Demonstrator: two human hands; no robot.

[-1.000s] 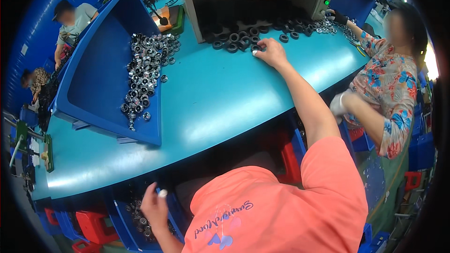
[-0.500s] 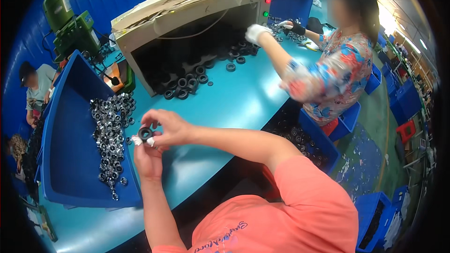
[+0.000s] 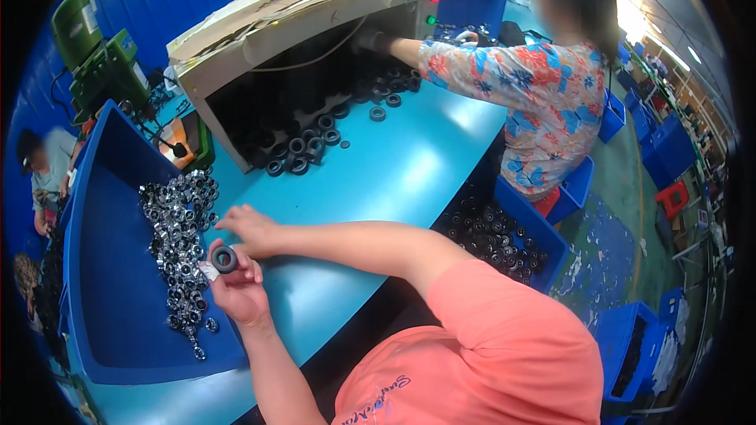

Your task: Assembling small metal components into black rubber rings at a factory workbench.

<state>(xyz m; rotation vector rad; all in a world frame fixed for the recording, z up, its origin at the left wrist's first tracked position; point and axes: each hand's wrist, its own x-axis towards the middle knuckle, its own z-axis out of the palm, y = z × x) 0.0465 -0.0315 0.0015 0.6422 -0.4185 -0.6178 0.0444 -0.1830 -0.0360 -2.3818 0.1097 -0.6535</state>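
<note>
Pinching a small black rubber-looking ring [image 3: 224, 259] upright between thumb and fingertips of the left hand [image 3: 239, 290], closed on it just above the near edge of the teal worktop [image 3: 409, 173]. Resting close by, touching or nearly touching the same ring, the right hand [image 3: 253, 230], fingers loosely curled; cannot tell whether anything sits inside them. Lying directly to the left, a blue plastic bin [image 3: 110, 323] with a spill of small shiny metal ring-shaped parts [image 3: 179, 236]. Scattered farther up the worktop, more black rings [image 3: 315, 142] at the mouth of a beige box-shaped machine [image 3: 299, 39], with a co-worker's arm in a floral sleeve [image 3: 504, 71] reaching in. Judging by size and look: light, probably slightly yielding, matte rather than slippery, not fragile. Best taken by the outer rim with two fingertips, leaving the centre hole free.
</note>
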